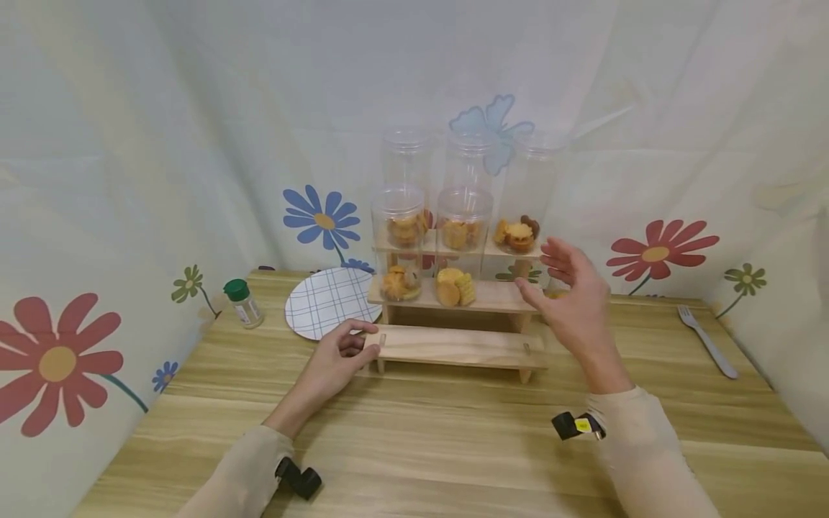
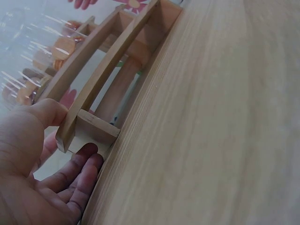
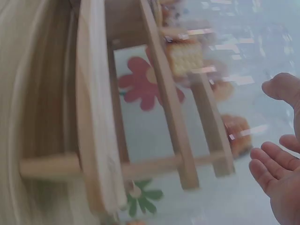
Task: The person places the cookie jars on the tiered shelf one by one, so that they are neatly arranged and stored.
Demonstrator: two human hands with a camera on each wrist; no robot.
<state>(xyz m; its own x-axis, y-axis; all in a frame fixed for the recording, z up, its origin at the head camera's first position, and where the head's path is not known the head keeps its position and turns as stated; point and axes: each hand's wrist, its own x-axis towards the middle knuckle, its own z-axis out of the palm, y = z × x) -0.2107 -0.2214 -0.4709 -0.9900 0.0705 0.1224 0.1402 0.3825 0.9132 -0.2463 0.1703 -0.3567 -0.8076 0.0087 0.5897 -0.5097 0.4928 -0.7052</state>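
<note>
A three-tier wooden display rack (image 1: 453, 347) stands on the table. At its left end, my left hand (image 1: 338, 356) grips the lowest shelf; the left wrist view shows the thumb against the board (image 2: 93, 89) and bent fingers below it. My right hand (image 1: 578, 306) is raised off the rack's right end, thumb and fingers spread, holding nothing. Clear lidded jars of biscuits stand on the upper tiers: two on the middle shelf, a left jar (image 1: 399, 248) and a right jar (image 1: 461, 248), with others behind, including a top right jar (image 1: 518, 234).
A white checked plate (image 1: 330, 298) lies left of the rack. Beside it stands a small green-capped shaker (image 1: 242, 306). A grey fork (image 1: 707, 342) lies at the far right. Flowered cloth (image 1: 194, 144) hangs behind the table (image 1: 414, 446).
</note>
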